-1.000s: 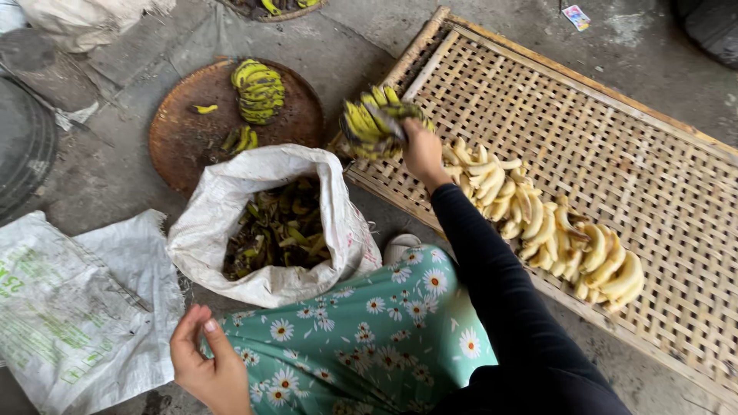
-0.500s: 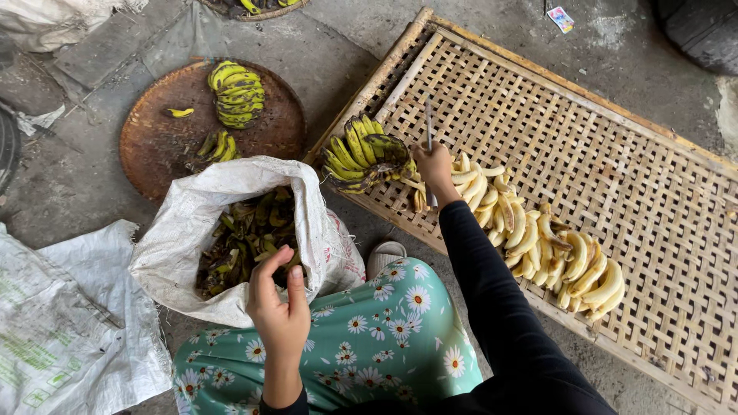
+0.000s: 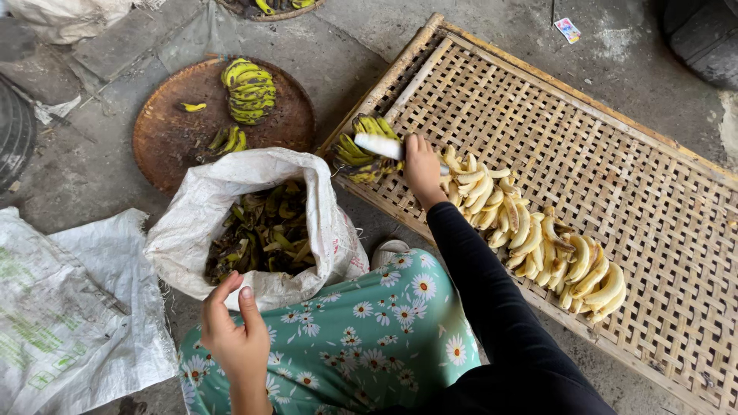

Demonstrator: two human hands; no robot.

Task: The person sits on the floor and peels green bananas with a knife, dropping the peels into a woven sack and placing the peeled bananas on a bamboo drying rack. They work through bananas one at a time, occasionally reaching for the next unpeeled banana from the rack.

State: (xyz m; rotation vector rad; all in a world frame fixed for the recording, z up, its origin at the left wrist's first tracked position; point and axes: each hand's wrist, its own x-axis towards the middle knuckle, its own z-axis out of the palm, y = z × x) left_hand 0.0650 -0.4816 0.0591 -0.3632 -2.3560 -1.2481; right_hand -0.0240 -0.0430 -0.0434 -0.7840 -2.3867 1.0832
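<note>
My right hand (image 3: 423,165) reaches out over the near corner of a woven bamboo tray (image 3: 615,146). It grips a knife whose pale blade (image 3: 378,145) lies across a bunch of green-yellow bananas (image 3: 360,154). A row of peeled pale bananas (image 3: 530,234) runs along the tray's near edge, to the right of that hand. My left hand (image 3: 231,330) is raised over my flowered lap (image 3: 369,338), fingers apart and holding nothing, just in front of a white sack (image 3: 231,192) full of dark banana peels.
A round rusty metal tray (image 3: 169,131) behind the sack holds two banana bunches (image 3: 247,91) and a loose banana. A flat white sack (image 3: 69,307) lies on the concrete at the left. A dark round object (image 3: 703,38) sits at the top right.
My left hand has dropped from the sack's rim back toward my lap. My right hand now holds the blade flat on the unpeeled bunch.
</note>
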